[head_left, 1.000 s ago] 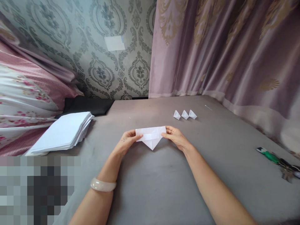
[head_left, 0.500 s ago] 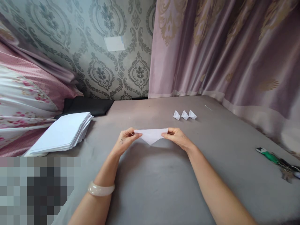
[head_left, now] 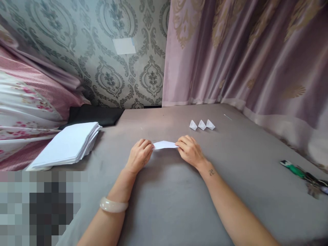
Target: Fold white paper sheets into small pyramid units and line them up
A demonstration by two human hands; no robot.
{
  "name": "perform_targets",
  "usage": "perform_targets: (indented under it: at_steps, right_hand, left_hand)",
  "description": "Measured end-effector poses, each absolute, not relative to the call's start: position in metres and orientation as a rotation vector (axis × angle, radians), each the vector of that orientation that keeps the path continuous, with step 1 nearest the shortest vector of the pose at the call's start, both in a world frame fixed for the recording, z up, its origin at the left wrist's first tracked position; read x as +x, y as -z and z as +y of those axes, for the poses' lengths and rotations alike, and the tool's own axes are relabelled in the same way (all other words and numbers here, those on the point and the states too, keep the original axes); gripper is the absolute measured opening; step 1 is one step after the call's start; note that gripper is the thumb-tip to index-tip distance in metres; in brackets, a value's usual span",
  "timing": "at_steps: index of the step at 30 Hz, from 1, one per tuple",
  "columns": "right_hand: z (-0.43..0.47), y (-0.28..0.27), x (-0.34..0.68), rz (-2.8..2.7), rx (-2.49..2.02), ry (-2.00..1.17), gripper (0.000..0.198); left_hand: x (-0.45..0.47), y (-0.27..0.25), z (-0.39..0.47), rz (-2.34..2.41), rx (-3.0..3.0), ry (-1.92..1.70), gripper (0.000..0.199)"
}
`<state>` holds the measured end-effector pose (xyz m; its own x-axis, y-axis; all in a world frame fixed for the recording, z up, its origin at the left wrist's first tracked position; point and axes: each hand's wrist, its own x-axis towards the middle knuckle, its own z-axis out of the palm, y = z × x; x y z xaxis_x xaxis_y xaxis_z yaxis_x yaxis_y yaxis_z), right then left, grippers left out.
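Observation:
A white piece of folded paper (head_left: 165, 145) is stretched between my two hands, low over the grey table surface. My left hand (head_left: 140, 154) is closed on its left end, with the back of the hand turned up. On the other side, my right hand (head_left: 190, 150) pinches the right end between thumb and fingers. The paper's upper edge peaks slightly in the middle, and its ends are hidden by my fingers. Beyond my right hand stand three small folded paper boats (head_left: 202, 125) in a row.
At the left lies a thick stack of white paper (head_left: 68, 143), with a black flat case (head_left: 98, 115) behind it. Keys with a green holder (head_left: 294, 169) rest at the right edge. A thin white stick (head_left: 228, 117) lies near the curtain (head_left: 205, 51).
Both hands have turned over so their backs face up. The paper's downward-pointing triangle no longer shows; its peak now points away from me.

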<state>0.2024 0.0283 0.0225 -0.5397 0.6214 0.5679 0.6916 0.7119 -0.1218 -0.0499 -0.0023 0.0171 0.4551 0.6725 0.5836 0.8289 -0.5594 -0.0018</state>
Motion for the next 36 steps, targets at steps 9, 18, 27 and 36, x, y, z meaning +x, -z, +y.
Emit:
perform_targets:
  at_steps: [9, 18, 27, 36]
  right_hand:
    - [0.026, -0.014, 0.201, -2.559, -1.133, -0.094, 0.019]
    - [0.033, -0.011, 0.204, -2.213, -1.452, -0.666, 0.022]
    - [0.043, -0.003, 0.206, -2.040, -1.537, -0.790, 0.025]
    - [0.045, 0.001, 0.207, -2.027, -1.557, -0.775, 0.022]
  left_hand:
    - [-0.051, -0.008, -0.003, -1.463, -2.689, 0.478, 0.026]
    - [-0.054, 0.004, 0.007, -2.069, -2.604, 0.905, 0.025]
    - [-0.060, 0.008, 0.014, -2.390, -2.491, 1.026, 0.029]
    - [-0.059, 0.004, 0.014, -2.389, -2.518, 0.975, 0.029]
